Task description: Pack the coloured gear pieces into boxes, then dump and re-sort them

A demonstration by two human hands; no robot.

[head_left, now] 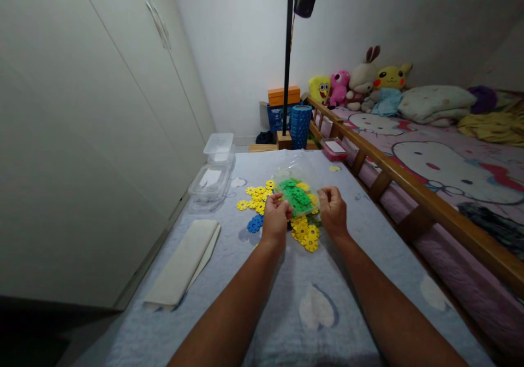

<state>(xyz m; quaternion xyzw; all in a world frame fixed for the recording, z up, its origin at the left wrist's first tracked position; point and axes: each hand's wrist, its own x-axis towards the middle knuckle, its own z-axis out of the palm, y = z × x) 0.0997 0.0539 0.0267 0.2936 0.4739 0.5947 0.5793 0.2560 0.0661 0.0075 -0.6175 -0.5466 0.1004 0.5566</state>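
Observation:
A clear plastic box (277,177) with green flower-shaped plastic pieces (295,193) in it is held between my hands, above the cloth-covered table. My left hand (276,219) grips its near left edge, thumb and fingers pressed together. On the right side, my right hand (332,209) pinches the box's edge with curled fingers. Yellow flower-shaped pieces (306,235) lie under and in front of the box, and more yellow pieces (256,196) spread to its left. Beside my left hand are several blue pieces (254,224), partly hidden by it.
Clear lidded containers (209,184) stand at the table's left edge, with a folded pale cloth (184,263) nearer me. A red-bottomed container (333,148) sits at the far right corner. A wooden bed rail (380,178) runs along the right. Behind the table rises a black pole (287,55).

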